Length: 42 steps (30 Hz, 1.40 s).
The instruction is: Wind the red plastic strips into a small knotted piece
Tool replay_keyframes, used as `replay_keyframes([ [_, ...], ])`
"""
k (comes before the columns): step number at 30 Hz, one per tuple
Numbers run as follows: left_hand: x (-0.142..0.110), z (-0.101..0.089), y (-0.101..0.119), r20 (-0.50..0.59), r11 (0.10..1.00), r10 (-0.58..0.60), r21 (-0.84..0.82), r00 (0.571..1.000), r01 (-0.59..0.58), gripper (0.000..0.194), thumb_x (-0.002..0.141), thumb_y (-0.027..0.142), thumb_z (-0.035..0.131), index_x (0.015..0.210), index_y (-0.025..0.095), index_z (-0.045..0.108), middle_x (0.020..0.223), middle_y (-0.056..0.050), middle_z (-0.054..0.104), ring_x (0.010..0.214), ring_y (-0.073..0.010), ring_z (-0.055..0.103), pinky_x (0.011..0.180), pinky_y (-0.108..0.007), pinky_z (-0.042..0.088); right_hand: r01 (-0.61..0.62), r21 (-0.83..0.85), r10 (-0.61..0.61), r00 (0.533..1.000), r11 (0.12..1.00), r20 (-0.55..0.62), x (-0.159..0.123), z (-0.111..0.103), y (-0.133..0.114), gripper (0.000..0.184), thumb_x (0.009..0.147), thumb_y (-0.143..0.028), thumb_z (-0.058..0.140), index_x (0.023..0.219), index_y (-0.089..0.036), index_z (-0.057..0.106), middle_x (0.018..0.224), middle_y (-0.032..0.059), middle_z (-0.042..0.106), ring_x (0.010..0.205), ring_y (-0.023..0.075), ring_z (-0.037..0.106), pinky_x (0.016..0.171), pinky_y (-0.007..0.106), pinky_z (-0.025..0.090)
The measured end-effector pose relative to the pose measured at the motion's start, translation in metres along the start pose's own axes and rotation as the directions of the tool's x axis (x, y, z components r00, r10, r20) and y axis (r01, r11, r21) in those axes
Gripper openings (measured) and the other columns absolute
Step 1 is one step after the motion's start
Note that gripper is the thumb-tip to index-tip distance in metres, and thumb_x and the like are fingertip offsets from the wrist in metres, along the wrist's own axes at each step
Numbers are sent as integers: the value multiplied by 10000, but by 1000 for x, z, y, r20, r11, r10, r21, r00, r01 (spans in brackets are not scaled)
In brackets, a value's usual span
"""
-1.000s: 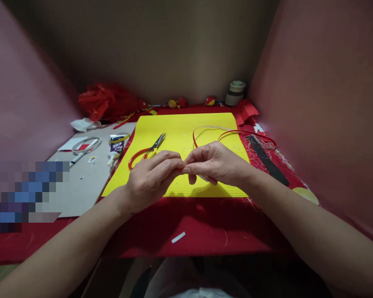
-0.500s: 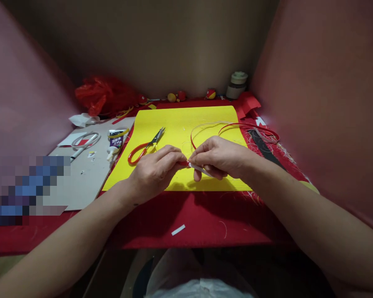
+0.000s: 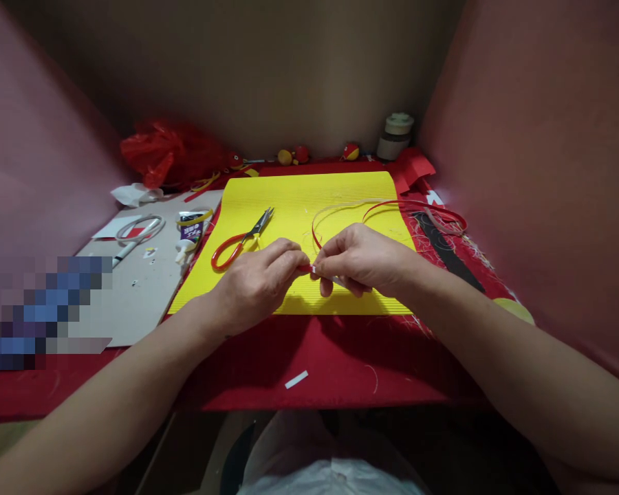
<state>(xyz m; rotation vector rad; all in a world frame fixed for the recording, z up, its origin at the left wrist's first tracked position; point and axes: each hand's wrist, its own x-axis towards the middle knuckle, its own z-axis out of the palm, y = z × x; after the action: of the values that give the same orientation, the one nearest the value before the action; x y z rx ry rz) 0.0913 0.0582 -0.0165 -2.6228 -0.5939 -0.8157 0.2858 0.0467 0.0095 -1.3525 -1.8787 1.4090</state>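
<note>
Above the front of a yellow corrugated sheet (image 3: 299,196), my two hands meet almost fingertip to fingertip. My left hand (image 3: 265,275) is closed in a pinch on the end of a thin red strip (image 3: 423,204). A small white piece (image 3: 314,269) shows on that end, between the fingertips. My right hand (image 3: 353,261) pinches at the white piece, and a narrow pale strip runs under its fingers. From behind the right hand the red strip curves up and loops out to the right. Red-handled scissors (image 3: 230,251) lie with blades parted beside my left hand.
A grey board (image 3: 139,289) at left carries a glue tube (image 3: 190,227) and a coiled pale strip (image 3: 142,228). Behind are a red plastic bag (image 3: 170,151), small red-and-yellow ornaments and a lidded jar (image 3: 396,137). A white paper scrap (image 3: 296,379) lies on the red cloth (image 3: 227,378).
The pale strip under my right fingers shows less now, and the white piece sits tighter between the fingertips. The whole view has shifted slightly; both hands stay together in place.
</note>
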Motion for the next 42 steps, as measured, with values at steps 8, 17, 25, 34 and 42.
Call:
replay_keyframes([
  [8,-9,-1,2,51,991,44,126,998,-51,130,888,109,472,984,109,560,904,-101,629,719,-155,614,561,-245,476,132,-255,-173,974,958,-147,-3,14,-5,167,705,-147,504,626,-122,649,574,41,620,464,79,457,432,214,309],
  [17,-7,-3,2,-24,993,19,115,1000,-16,109,868,109,515,963,131,564,894,-85,641,724,-140,627,556,-227,487,193,-292,-252,951,937,-180,-2,16,-4,173,754,-199,565,612,-125,631,567,37,611,502,86,482,479,223,322],
  [25,2,-14,9,-110,933,-260,-283,959,221,79,808,99,629,856,160,615,854,-38,656,769,-118,652,685,-231,555,171,-31,-174,974,985,-145,-5,8,-6,212,722,-141,544,905,-136,652,535,6,606,442,88,499,397,188,350],
  [34,9,-13,11,100,356,-605,-853,790,381,49,761,89,665,782,130,647,784,-28,643,566,-125,648,470,-248,585,268,362,-240,963,893,-123,-9,4,-8,123,752,-207,614,862,-163,583,489,-52,578,330,30,399,323,131,283],
  [42,8,-12,10,120,321,-622,-862,774,391,59,748,93,681,773,133,647,749,-19,651,540,-119,646,473,-237,578,247,430,-225,969,868,-103,-5,8,-5,207,747,-316,691,740,-139,586,448,-52,550,324,33,411,310,138,311],
])
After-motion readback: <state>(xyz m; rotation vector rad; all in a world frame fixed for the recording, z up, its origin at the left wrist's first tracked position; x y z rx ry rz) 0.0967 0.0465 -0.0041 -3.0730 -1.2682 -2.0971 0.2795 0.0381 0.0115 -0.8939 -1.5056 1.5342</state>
